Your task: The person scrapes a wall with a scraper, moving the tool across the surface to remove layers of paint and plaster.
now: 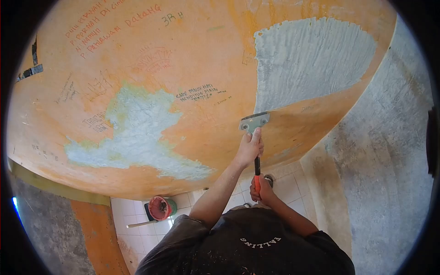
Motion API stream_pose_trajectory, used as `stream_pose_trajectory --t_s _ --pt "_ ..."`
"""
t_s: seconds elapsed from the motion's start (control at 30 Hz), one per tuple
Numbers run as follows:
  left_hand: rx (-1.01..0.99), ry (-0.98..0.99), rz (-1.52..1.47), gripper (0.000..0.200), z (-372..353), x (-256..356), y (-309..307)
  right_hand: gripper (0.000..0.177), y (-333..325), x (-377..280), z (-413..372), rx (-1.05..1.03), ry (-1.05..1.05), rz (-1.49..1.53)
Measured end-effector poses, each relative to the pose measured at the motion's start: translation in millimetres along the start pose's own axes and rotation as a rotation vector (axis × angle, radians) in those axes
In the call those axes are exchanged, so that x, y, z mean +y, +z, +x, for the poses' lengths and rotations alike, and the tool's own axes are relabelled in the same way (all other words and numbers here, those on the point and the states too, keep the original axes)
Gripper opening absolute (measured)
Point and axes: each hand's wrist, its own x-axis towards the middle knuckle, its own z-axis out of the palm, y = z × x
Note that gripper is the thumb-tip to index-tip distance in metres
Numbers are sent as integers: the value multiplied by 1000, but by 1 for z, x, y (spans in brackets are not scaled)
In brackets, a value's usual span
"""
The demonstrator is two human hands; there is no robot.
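Pale square tiles run right across the floor [289,189], thin joint lines showing, brownish smudges down at the left edge! Sitting on it, a red bucket [158,208], green on its outer right side, dark stuff inside. Close against that, a dark flat object [149,212], with a pale handle [140,224] just below. Over right, dark footwear [269,179], partly hidden.

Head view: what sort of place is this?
Probably a room under renovation: an orange painted wall with pale grey patches, white floor tiles, and a wide metal scraper with a red and black handle.
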Motion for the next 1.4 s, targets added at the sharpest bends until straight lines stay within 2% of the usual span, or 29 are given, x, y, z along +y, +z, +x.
stream_pose_trajectory --t_s 0.1,0.37,0.57,0.93,1.4 --pt "-24 29 -22 41 7 7 1 61 0 -9 6 -16 -22 -23" --pt "101 2 -1 46 2 4 11 58 5 -6 -2 49 -74 -112" --pt "92 39 9 50 5 -4 9 57 6 -10 -3 97 -75 -149" --pt "179 81 57 47 7 -5 14 57 20 -29 -9 80 -66 -232" --pt "136 91 -52 42 11 -9 21 60 -24 -21 1 121 -126 -340"
